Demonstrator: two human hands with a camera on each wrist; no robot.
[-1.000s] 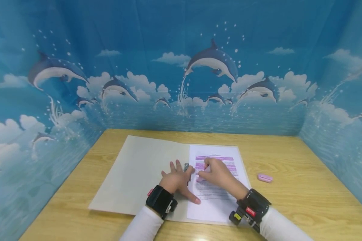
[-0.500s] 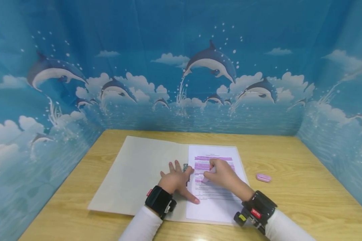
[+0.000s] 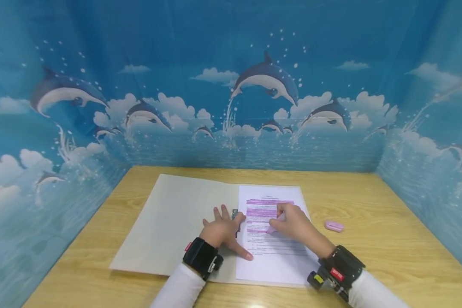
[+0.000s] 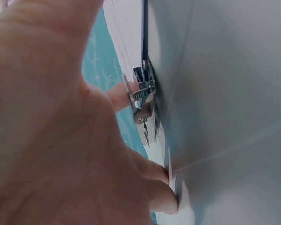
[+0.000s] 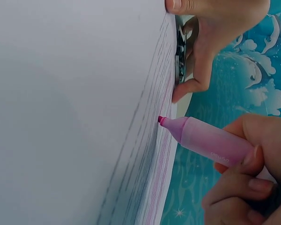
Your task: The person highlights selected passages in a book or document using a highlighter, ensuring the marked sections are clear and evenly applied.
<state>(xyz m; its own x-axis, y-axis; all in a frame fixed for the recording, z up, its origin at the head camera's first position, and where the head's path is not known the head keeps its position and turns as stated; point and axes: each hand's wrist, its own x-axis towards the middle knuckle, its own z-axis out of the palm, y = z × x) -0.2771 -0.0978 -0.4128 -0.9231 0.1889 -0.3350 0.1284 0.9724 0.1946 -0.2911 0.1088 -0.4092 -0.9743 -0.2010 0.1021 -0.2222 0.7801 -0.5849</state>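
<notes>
My right hand [image 3: 295, 222] grips a pink highlighter [image 5: 215, 138], its dark pink tip on or just over the printed sheet [image 3: 269, 267]. Bands of pink cover several upper lines of text there. Fingers spread, my left hand [image 3: 221, 233] rests across the fold of an open cream folder [image 3: 173, 222], with thumb and forefinger on the sheet's left edge. Beneath that hand sits the folder's metal clip [image 4: 143, 89], partly hidden in the head view. A pink highlighter cap [image 3: 334, 226] lies on the table right of the folder.
The wooden table [image 3: 369, 256] carries the folder and the cap. A blue curtain [image 3: 200, 55] printed with dolphins and clouds stands behind the table and along both sides.
My right hand has slid rightward along a text line with the highlighter, and a longer pink stripe shows behind its tip. The left hand stays in place on the folder.
</notes>
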